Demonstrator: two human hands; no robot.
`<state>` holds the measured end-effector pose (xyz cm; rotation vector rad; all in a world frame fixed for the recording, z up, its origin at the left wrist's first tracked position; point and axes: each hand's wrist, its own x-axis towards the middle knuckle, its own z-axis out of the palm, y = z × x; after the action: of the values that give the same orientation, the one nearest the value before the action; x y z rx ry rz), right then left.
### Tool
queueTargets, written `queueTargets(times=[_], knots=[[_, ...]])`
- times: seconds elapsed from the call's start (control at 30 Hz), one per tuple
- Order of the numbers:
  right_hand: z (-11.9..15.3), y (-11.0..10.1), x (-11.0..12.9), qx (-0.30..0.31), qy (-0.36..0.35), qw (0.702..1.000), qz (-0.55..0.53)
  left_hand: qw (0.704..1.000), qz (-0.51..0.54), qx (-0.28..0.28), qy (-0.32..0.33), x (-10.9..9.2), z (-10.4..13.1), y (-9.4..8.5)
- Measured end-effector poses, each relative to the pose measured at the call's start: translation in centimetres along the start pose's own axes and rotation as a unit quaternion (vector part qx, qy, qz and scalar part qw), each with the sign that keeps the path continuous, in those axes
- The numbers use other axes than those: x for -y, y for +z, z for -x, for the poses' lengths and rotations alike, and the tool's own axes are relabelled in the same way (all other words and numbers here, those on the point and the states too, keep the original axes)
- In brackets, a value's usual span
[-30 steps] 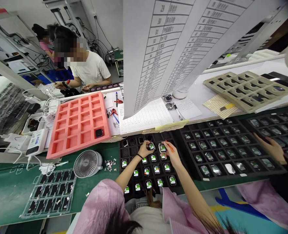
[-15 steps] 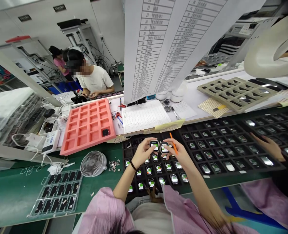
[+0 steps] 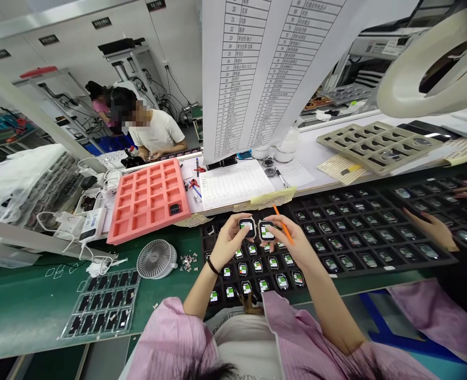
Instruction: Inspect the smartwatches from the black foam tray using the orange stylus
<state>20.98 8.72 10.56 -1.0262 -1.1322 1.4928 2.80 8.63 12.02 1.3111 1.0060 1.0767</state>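
Left hand [image 3: 226,243]: fingers curled and gripping a watch [image 3: 247,227], thumb reaching onto its face. Right hand [image 3: 294,237]: fingers closed about a second watch [image 3: 266,230], thumb over the screen; an orange stick [image 3: 283,226] slanted across this same hand, its far end clear of the fingers, its exact grip not resolvable. Both screens were lit, white with green, and stood just beside each other; contact between the two cases could not be determined. The pair was held above the far part of a black tray [image 3: 235,281], whose near rows carried further watches with similar displays. To the right, a longer black tray [image 3: 360,271] held more watches, and a co-worker's hand [image 3: 435,230] lay over its right side. To the left of the nearer tray, on the green bench [image 3: 27,306]: small loose pieces [image 3: 188,262], a round fan [image 3: 156,259], then a clear tray [image 3: 94,333] of dark parts. Farther out, a coral tray [image 3: 150,174] sat at left with one dark watch [image 3: 175,209] in its near right pocket. On the white shelf [image 3: 312,174] beyond lay a printed sheet [image 3: 235,184]; a larger list [image 3: 253,79] hung above it. Far left, a person in a white shirt [image 3: 160,132] was seated.
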Motion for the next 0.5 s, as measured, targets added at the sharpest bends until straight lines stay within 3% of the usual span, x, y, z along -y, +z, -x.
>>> queueTargets(times=[0.1, 0.33, 0.5], knots=[[0.3, 0.2, 0.1, -0.012, -0.006, 1.0, -0.019, 1.0, -0.002, -0.001, 0.002, -0.2, 0.3, 0.0], [1.0, 0.0, 0.0, 0.028, -0.036, 0.999, -0.004, 1.0, -0.002, -0.012, 0.023, -0.4, 0.7, 0.1], [1.1, 0.1, 0.4, 0.028, -0.029, 0.999, -0.003, 1.0, -0.025, -0.019, -0.001, -0.5, 0.9, 0.0]])
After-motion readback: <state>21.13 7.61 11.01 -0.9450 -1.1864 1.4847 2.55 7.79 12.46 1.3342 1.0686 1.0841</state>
